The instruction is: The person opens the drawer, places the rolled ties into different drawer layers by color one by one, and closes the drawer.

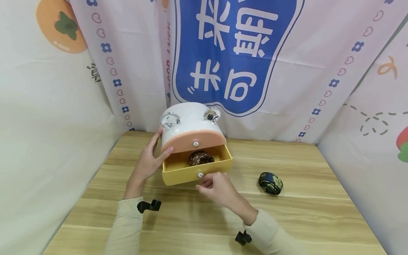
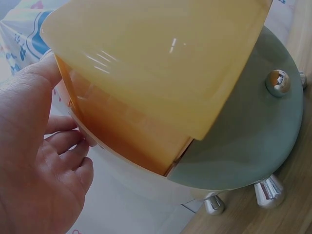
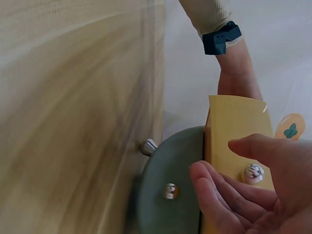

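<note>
A small drawer box (image 1: 191, 118) with a white rounded top stands on the table, its yellow drawer (image 1: 181, 177) pulled out. Inside the drawer lies a rolled, dark brown patterned strip of cloth (image 1: 200, 158). My left hand (image 1: 148, 159) rests against the box's left side, fingers spread, the thumb on the front of the closed orange drawer (image 1: 183, 140). By the yellow drawer's silver knob (image 1: 200, 175) is my right hand (image 1: 220, 189), fingers loosely bent. The right wrist view shows its thumb and fingertips apart, holding nothing. Below is a grey-green drawer (image 2: 243, 122), closed.
To the right on the wooden table (image 1: 306, 212) lies a rolled dark blue strip of cloth (image 1: 270, 183) with gold flowers. Printed curtains (image 1: 280, 106) hang behind and on both sides. Short silver feet (image 2: 269, 191) carry the box.
</note>
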Tool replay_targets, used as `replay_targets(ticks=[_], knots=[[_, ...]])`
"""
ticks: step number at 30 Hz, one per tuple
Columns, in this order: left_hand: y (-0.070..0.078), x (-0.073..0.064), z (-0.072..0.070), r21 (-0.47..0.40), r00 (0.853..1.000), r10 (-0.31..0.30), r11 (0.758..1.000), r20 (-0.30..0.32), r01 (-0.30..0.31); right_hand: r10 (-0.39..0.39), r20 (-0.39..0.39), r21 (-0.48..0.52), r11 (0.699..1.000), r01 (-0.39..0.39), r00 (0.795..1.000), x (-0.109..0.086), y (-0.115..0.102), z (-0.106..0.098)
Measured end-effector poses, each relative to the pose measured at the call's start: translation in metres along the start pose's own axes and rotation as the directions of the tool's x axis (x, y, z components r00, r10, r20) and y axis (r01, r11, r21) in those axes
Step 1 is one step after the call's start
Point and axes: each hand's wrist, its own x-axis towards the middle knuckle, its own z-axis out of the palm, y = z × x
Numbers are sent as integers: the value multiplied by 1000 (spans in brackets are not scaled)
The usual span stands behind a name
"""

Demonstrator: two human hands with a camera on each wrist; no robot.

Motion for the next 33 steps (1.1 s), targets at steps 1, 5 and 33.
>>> replay_targets(ticks=[1,5,33], knots=[[0,0,0,1,1000,1,1000,-2,-1,1,-11,15,1000,-1,1000,0,1,3],[0,0,0,4,1000,-4,1000,-1,4,-2,-59,102,995,8,998,1,5,11],[3,1,-1,-39,1000,13,999,5,-13,41,-91,342,940,-7,995,14,14,18]])
